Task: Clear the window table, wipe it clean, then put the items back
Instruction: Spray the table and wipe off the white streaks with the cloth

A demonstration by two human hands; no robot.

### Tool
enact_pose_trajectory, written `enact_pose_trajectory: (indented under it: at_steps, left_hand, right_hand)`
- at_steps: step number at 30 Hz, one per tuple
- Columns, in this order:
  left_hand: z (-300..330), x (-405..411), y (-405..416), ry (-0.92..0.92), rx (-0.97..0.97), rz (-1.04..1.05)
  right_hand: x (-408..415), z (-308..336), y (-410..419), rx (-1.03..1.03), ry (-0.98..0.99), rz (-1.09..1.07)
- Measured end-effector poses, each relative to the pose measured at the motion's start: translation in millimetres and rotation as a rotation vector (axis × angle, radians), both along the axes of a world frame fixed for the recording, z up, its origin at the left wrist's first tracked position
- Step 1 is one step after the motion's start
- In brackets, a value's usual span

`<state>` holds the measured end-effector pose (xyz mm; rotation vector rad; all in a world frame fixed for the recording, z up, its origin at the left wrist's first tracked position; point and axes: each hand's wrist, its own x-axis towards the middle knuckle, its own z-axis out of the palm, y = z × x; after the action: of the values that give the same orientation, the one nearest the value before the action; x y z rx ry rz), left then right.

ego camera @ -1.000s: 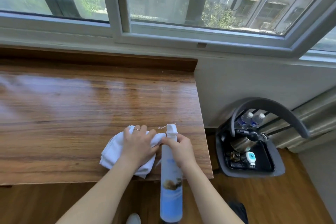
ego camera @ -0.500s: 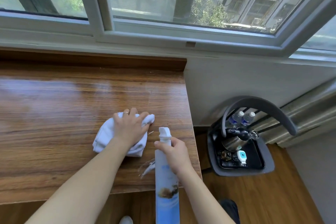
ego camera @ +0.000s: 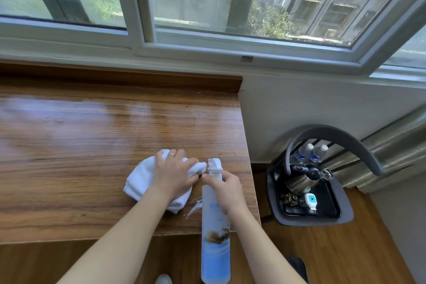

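Bright window daylight (tabletop (ego camera: 92, 136) glare)

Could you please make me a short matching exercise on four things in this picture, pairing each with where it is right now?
Things:
1. white cloth
2. spray bottle
3. kettle
4. two water bottles

Places:
A. gripped in the right hand
B. on the black tray, on the chair
C. under the left hand, on the table
D. behind the kettle, against the chair back

Pairs: 1-C, 2-A, 3-B, 4-D

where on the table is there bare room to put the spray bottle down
Bare wood runs left of the white cloth and behind it to the table's back ledge. The near right corner is crowded: left hand, right hand, spray bottle.
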<state>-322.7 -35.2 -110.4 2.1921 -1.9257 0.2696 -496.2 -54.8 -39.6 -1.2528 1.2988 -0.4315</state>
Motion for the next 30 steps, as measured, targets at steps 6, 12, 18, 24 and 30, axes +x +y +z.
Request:
enact_pose_trajectory:
  at_steps: [6,12,18,24,30]
  left_hand:
    - [-1.3,-1.7,16.8,0.008,-0.060,-0.057]
    - [-4.6,3.8,2.2,0.003,-0.045,-0.060]
    - [-1.9,16.1,-34.8,-0.037,0.031,0.051]
    - [-1.6,27.3,-62.7,-0.083,0.125,0.147]
    - [3.3,18.8,-40.8,0.020,0.066,0.174]
  right_hand:
    - [7.1,2.0,-1.2,0.006,0.023,0.005]
    - [5.5,-0.9,-9.6,-0.004,0.018,-0.010]
    - [-1.3,-1.4,-15.2,-0.010,0.003,-0.013]
    - [-9.4,-7.0,-11.4,-0.015,0.007,-0.004]
    - [-8.6,-9.8,-7.3,0.002,0.000,-0.012]
